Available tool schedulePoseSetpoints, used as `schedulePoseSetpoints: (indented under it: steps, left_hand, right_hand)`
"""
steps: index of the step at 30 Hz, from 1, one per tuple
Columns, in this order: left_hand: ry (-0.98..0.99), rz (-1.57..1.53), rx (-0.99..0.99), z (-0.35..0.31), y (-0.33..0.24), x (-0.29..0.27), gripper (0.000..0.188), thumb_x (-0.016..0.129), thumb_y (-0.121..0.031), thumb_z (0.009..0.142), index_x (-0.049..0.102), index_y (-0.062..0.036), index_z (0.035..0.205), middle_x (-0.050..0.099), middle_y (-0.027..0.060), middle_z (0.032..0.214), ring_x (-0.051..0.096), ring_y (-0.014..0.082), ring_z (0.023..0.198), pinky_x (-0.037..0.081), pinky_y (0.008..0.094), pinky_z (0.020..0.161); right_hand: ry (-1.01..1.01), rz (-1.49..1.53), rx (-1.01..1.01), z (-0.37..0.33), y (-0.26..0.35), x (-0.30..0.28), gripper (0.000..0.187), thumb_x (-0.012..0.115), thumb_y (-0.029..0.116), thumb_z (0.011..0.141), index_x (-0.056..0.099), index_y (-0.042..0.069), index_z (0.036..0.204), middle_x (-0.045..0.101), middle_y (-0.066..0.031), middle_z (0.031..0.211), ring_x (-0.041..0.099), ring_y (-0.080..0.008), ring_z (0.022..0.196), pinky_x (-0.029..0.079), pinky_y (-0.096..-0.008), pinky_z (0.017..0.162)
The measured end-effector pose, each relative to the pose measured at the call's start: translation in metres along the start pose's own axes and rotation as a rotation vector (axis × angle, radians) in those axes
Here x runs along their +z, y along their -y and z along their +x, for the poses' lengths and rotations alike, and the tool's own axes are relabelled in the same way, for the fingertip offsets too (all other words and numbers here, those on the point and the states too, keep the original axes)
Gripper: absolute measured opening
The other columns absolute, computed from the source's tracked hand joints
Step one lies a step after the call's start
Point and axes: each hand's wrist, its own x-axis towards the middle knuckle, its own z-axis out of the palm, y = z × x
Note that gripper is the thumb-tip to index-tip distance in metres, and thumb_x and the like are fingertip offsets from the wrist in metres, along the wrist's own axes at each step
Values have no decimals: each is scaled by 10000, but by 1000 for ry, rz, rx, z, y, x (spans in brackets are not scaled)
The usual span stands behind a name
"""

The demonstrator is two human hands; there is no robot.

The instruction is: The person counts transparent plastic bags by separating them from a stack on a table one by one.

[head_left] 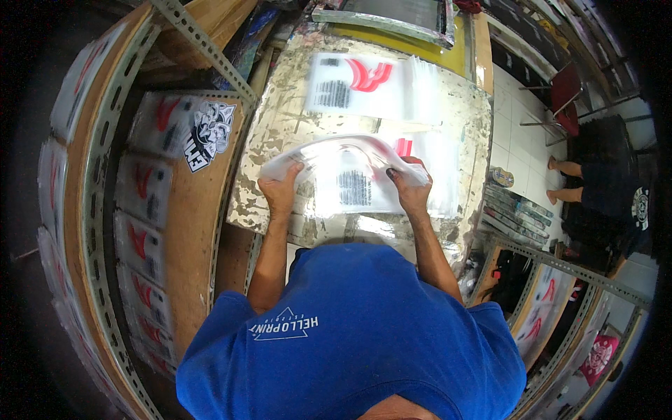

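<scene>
The left hand (280, 192) and right hand (412, 184) grip opposite ends of clear sheets (318, 148) between their fingers, arching them over the counter (276, 129). Under the arch lies a printed pile (442, 192); beyond, a red-marked stack (364, 91), then a frame (381, 27).

The worktop (280, 119) is cream-coloured, with many dark worn patches. On it lie a far pile of clear plastic sheets (381, 87) and a near pile of such sheets (442, 171), both with red and black print.
</scene>
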Motion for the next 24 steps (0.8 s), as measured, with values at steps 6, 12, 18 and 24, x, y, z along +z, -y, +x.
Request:
schedulePoseSetpoints:
  steps: [6,12,18,24]
  left_hand:
    - [67,45,-10,7,-12,-6,279,814,-81,751,706,45,975,723,92,913,668,163,785,525,287,735]
    - [56,-118,27,25,-10,15,251,787,-82,769,706,46,969,728,95,851,672,165,745,530,294,720]
    - [363,260,-62,126,-49,53,315,796,-109,711,697,81,942,720,157,832,675,191,695,521,332,644]
    - [424,261,-35,228,-17,130,371,826,-119,644,700,73,936,717,177,842,691,229,701,533,347,647]
  right_hand:
    - [11,-41,-67,0,4,-2,374,773,-28,741,595,-19,1071,686,-100,969,656,-160,904,525,-290,810]
    - [132,-491,-400,25,-19,-18,368,798,28,735,635,-27,1061,703,-134,965,672,-199,898,525,-322,824]
    - [41,-285,124,130,39,-14,455,814,19,653,619,-32,1061,711,-154,945,686,-233,811,545,-348,756]
    - [93,-301,230,239,17,-14,487,834,60,636,608,-51,1053,703,-177,934,690,-255,791,554,-364,704]
